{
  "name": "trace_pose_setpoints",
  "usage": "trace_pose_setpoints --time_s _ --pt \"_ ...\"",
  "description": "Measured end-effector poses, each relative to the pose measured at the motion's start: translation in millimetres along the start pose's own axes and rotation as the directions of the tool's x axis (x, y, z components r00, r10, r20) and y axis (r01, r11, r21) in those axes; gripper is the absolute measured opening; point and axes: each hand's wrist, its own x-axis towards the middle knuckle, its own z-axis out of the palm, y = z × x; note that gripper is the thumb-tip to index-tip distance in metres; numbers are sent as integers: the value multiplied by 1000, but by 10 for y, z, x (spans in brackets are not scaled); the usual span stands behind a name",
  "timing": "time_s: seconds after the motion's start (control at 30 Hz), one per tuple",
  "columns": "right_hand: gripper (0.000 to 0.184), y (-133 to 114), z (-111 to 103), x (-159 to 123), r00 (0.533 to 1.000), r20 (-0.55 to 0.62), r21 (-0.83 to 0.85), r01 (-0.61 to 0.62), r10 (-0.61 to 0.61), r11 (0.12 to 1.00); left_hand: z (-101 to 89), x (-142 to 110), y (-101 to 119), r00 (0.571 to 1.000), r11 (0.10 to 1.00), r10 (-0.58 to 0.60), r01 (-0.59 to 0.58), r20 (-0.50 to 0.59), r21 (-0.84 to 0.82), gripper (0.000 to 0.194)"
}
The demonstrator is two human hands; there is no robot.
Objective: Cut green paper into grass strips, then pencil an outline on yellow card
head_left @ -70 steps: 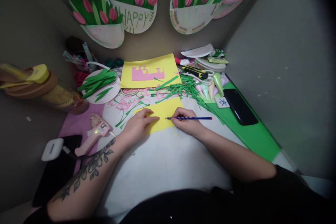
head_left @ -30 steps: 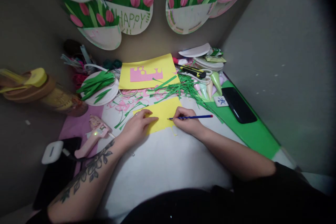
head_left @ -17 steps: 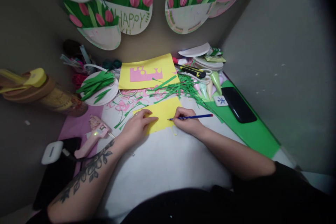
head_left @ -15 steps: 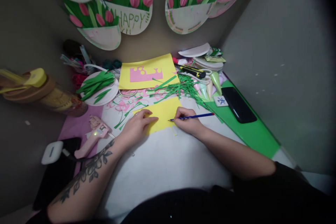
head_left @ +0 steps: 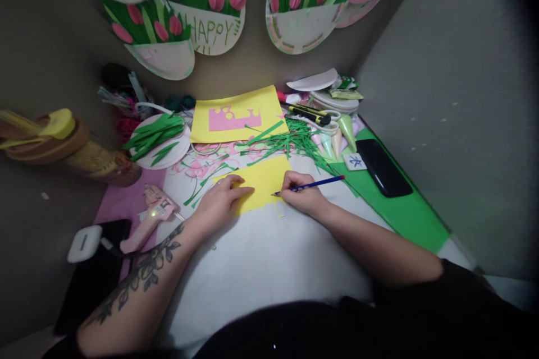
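A small yellow paper sheet (head_left: 263, 180) lies on the white table top (head_left: 261, 258) in front of me. My left hand (head_left: 221, 199) rests flat on its left part, fingers stretched out and pressing it down. My right hand (head_left: 301, 195) is closed round a blue pencil (head_left: 314, 184), whose tip touches the sheet's right edge while its red end points up to the right.
Behind lie a larger yellow sheet (head_left: 240, 115) with a pink crown cut-out, green paper strips (head_left: 290, 143), a plate of green leaves (head_left: 158, 140), a yellow utility knife (head_left: 309, 115), paper cones (head_left: 337, 137) and a black phone (head_left: 381, 167). A pink glue gun (head_left: 149, 219) lies left.
The pencil's rear end has tilted upward and its tip has shifted slightly along the sheet's right edge. My left hand has stayed in place.
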Motion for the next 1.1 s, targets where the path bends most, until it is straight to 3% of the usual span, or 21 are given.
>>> trace_pose_setpoints --time_s 1.0,1.1 --pt "11 -29 -25 -1 995 87 76 -45 38 996 -5 3 5 1000 1000 3 -4 10 30 39" --pt "9 -18 -18 18 998 35 90 -46 43 995 3 1 -9 1000 999 16 -16 -2 28 39"
